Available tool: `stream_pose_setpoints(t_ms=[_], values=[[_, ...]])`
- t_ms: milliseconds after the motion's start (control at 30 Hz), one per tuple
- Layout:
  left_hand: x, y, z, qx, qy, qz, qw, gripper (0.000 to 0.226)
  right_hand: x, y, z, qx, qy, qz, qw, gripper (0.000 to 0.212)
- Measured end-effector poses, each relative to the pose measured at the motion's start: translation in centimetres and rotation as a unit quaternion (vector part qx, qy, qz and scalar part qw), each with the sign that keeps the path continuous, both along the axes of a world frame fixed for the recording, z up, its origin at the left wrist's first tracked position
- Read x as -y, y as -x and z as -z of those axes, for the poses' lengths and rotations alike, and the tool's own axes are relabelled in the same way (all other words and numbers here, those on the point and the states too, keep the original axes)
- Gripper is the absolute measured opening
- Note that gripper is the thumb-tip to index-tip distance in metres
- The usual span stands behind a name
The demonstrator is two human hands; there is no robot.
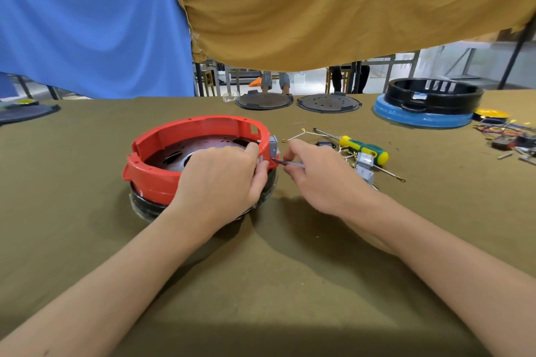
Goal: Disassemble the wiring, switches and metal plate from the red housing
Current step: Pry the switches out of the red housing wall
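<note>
A person's left hand grips the rim of the red housing on the table, apparently steadying it, while the right hand pinches a thin metal tool at a grey switch in the wall. Removed switches and a screwdriver lie just beside.

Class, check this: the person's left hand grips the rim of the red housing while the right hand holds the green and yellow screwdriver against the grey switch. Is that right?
Not quite. In the head view the green and yellow screwdriver lies on the table, untouched. The right hand instead pinches a thin grey tool against the grey switch. The left hand does grip the rim of the red housing.
</note>
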State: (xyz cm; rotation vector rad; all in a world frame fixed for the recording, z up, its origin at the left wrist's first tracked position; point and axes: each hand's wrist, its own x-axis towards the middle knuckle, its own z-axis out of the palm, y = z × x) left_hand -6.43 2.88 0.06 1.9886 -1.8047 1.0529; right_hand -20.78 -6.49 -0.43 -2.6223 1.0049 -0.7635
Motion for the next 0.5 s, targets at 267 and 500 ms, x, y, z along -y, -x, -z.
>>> stream_pose_setpoints(t_ms=[267, 500], values=[[-0.1, 0.3, 0.1, 0.005, 0.001, -0.012, 1.000, 0.025, -2.9, -1.8, 1.3, 0.102, -0.072, 0.003, 0.992, 0.011], [0.1, 1.1, -0.3, 0.020, 0.001, -0.015, 1.000, 0.024, -3.5, -2.1, 1.1, -0.033, 0.054, 0.038, 0.997, 0.025]])
